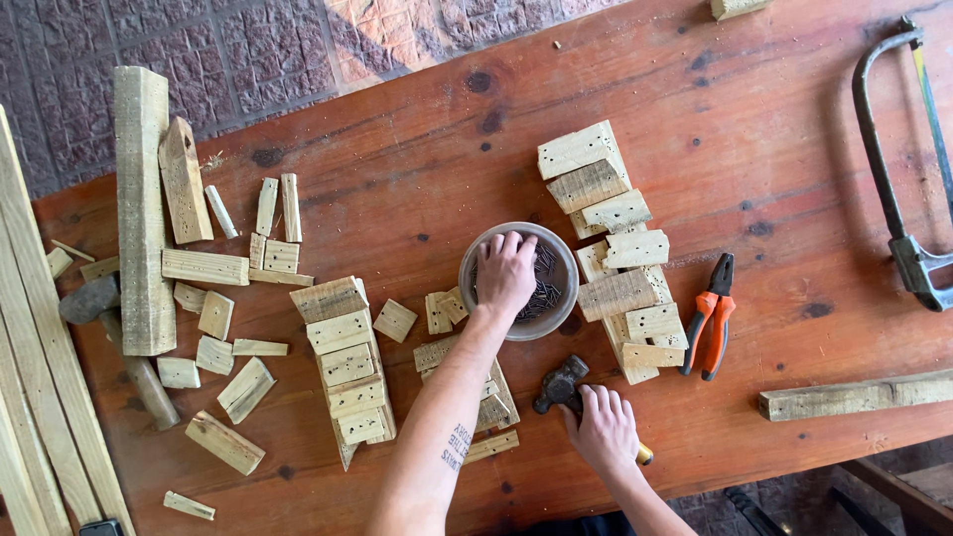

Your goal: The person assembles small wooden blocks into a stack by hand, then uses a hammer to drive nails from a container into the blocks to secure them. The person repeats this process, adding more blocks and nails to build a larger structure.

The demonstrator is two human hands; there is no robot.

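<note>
My left hand point(504, 272) reaches into a round grey bowl point(475, 254) of dark nails point(543, 288), fingers curled down among them. My right hand point(602, 427) is wrapped around the handle of a dark-headed hammer point(559, 383) that lies on the reddish wooden table point(754, 149), just below the bowl. Stacks of short nail-holed wood blocks point(615, 248) stand right of the bowl. More blocks point(345, 362) lie in a row left of my forearm.
Orange-handled pliers point(710, 318) lie right of the block stack. A hacksaw point(898, 159) rests at the far right edge. A second hammer point(109, 328), long planks point(139, 199) and scattered wood offcuts point(228, 298) cover the left side. A wood strip point(854, 395) lies lower right.
</note>
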